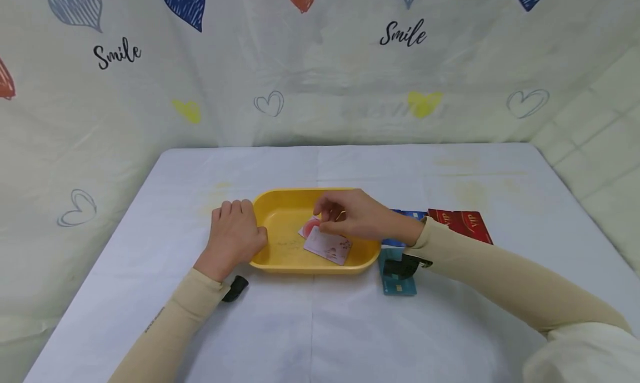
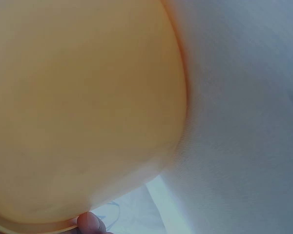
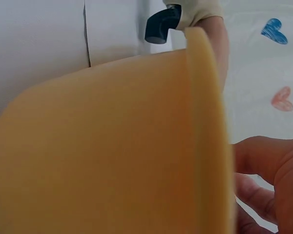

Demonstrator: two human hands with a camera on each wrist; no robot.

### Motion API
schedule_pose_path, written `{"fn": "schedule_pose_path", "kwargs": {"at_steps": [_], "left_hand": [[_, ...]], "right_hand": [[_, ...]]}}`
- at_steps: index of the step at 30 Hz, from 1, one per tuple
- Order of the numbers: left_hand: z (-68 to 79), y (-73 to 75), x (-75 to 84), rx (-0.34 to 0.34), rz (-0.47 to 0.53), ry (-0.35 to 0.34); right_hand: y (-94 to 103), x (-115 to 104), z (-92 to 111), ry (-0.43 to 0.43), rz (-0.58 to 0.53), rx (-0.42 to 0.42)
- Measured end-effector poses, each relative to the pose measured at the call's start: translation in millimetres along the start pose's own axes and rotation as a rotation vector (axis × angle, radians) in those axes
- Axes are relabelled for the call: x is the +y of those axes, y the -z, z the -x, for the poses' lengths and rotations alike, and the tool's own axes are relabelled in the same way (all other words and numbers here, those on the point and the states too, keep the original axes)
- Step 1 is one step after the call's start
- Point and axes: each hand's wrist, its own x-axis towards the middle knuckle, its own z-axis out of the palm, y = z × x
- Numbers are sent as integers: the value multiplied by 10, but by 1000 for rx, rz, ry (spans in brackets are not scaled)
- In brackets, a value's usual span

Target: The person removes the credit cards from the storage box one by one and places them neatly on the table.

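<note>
A yellow tray (image 1: 277, 255) sits on the table, and my left hand (image 1: 235, 235) grips its left rim. In the left wrist view one fingertip (image 2: 90, 222) shows at the tray's edge. Above the tray's right half is my right hand (image 1: 350, 213), fingers bent, thumb and forefinger a little apart with nothing visible between them. Under it lies a pale card (image 1: 327, 245) with small printed marks, overlapping another card (image 1: 310, 226) with a pink round print. The right thumb is close to the pale card; whether it touches cannot be told. In the right wrist view the tray hides the fingertips.
Right of the tray lie red cards (image 1: 467, 224), a blue card (image 1: 415, 213) and teal cards (image 1: 400, 287), partly covered by the right forearm and its wrist camera (image 1: 402, 266). A white cloth covers the table (image 1: 280, 327); a curtain with hearts (image 1: 325, 55) hangs behind.
</note>
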Motion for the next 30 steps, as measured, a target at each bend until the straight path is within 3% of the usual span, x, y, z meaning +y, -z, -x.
{"fn": "schedule_pose_path", "kwargs": {"at_steps": [16,30], "left_hand": [[1,3,16,10,-17,-1],[16,19,35,21,-21,-7]], "right_hand": [[-136,116,-86,43,111,-38],[-161,123,-90,33,140,-149]]}}
